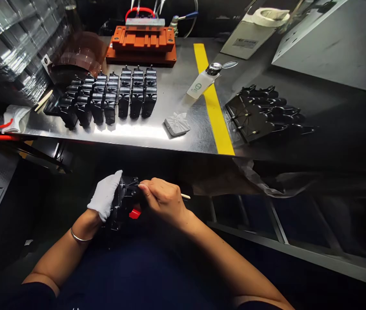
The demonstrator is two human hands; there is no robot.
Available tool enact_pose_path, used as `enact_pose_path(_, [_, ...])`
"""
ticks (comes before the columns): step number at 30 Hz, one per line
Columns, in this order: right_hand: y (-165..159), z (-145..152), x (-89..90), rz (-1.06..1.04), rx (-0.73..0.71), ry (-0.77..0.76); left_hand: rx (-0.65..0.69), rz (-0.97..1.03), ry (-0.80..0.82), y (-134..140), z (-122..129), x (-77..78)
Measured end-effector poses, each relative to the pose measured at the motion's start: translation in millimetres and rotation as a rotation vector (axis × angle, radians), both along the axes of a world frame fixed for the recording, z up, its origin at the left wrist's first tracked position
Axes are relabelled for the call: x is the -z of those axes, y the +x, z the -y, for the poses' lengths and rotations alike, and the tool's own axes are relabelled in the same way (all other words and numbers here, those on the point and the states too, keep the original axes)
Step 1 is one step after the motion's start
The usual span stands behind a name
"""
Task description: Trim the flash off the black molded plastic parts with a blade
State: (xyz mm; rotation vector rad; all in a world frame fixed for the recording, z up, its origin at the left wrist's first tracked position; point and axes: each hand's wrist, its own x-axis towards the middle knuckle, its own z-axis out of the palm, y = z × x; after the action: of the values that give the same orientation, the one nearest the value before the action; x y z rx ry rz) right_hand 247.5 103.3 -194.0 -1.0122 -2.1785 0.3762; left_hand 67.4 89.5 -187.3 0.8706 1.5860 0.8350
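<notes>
My left hand (105, 196), in a white glove, grips a black moulded plastic part (124, 198) in front of my body, below the bench edge. My bare right hand (165, 200) is closed in a pinch around a thin pale stick (186, 196). The stick's pale rear end sticks out to the right of the hand. Its front end points at the upper part of the black piece, but whether it touches cannot be made out. A small red object (135, 213) shows just below the part, between my hands.
On the metal bench (121, 133) stand rows of black parts (105, 99), a folded grey cloth (176, 124), a pump bottle (204, 80) and an orange fixture (142, 43). Beyond the yellow tape (218, 120) lie more black parts (260, 110). Clear trays (18, 38) are stacked left.
</notes>
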Motion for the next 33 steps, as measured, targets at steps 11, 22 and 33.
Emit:
enact_pose_path(11, [8.5,-4.1,-12.4,-0.162,-0.177,-0.185,-0.129,0.025,0.086,2.6,2.4,-6.4])
enact_pose_path(22, [20.6,-5.0,-24.6,-0.200,-0.507,-0.563,-0.175,0.016,0.208,9.3,11.2,-17.6])
enact_pose_path(33, [7.9,-0.4,-18.7,-0.063,-0.301,-0.033,-0.214,-0.030,0.282,5.9,5.9,-18.4])
